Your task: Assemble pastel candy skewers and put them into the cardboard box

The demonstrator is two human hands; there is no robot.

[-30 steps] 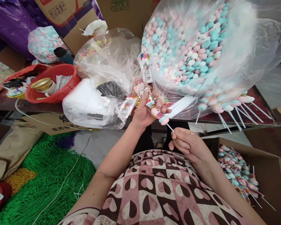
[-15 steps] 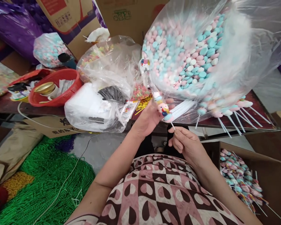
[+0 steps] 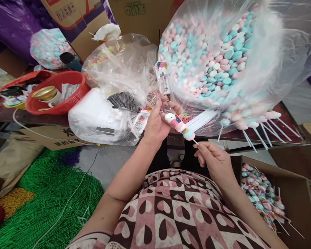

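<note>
A candy skewer of pink, white and blue pieces on a white stick slants between my hands. A clear bag with a colourful print covers its upper part. My left hand cups this bag from the left, thumb raised and fingers curled behind it. My right hand pinches the bottom of the stick. Just behind my hands lies a bundle of flat white strips. More skewers rest at the table's right edge, sticks pointing outward.
A large clear bag of pastel candies fills the back right. On the left stand a red basket and a white plastic bag. An open carton of wrapped skewers is low right; green cords cover the floor.
The skewer has tilted further left at its top, and more of the printed bag shows. My left thumb and fingers have spread upward. My right hand has shifted slightly right, still on the stick.
</note>
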